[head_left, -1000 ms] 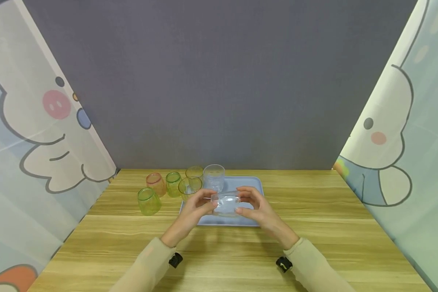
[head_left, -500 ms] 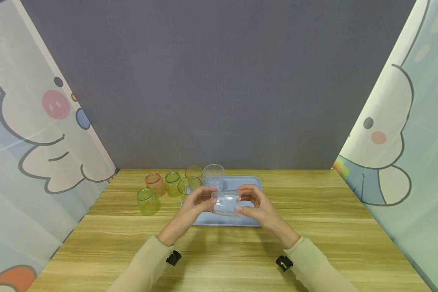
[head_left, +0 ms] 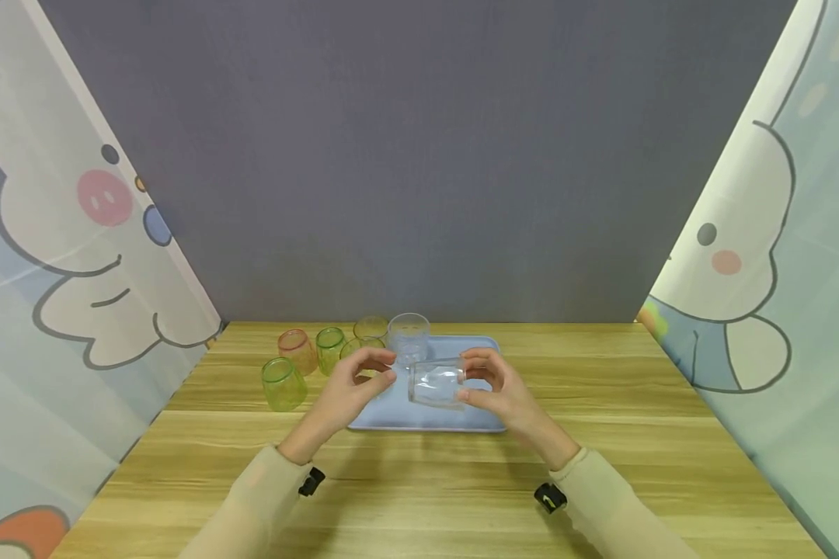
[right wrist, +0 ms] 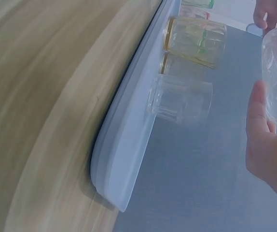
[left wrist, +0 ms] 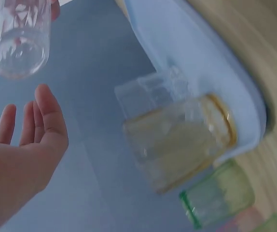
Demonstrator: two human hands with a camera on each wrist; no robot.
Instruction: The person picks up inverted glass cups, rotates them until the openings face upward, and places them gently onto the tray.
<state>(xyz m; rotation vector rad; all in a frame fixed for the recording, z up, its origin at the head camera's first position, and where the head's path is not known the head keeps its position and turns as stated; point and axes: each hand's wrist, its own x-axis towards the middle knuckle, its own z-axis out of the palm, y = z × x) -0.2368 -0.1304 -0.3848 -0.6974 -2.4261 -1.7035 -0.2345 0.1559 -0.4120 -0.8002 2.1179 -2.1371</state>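
Observation:
Over the pale blue tray [head_left: 391,417], my right hand [head_left: 510,397] holds a clear drinking glass [head_left: 433,386] on its side, fingers and thumb round its right end. My left hand [head_left: 342,400] is apart from the glass, a short way left of it, its fingers loosely bent with nothing between them. In the left wrist view a gap shows between the left fingertips [left wrist: 43,92] and the clear glass [left wrist: 19,55]. Another clear glass [head_left: 409,341] stands upright at the tray's back left. Beside it are two amber-tinted glasses [head_left: 370,327], the nearer partly hidden by my left hand.
Left of the tray, a pink glass [head_left: 297,352], a green glass [head_left: 330,352] and a yellow-green glass [head_left: 284,386] stand on the wooden table [head_left: 636,435]. A grey panel [head_left: 426,171] rises behind the table, with cartoon-printed curtains [head_left: 776,256] on both sides.
My left hand has let go of the clear glass and moved left. The right hand still holds the glass, which has shifted slightly right.

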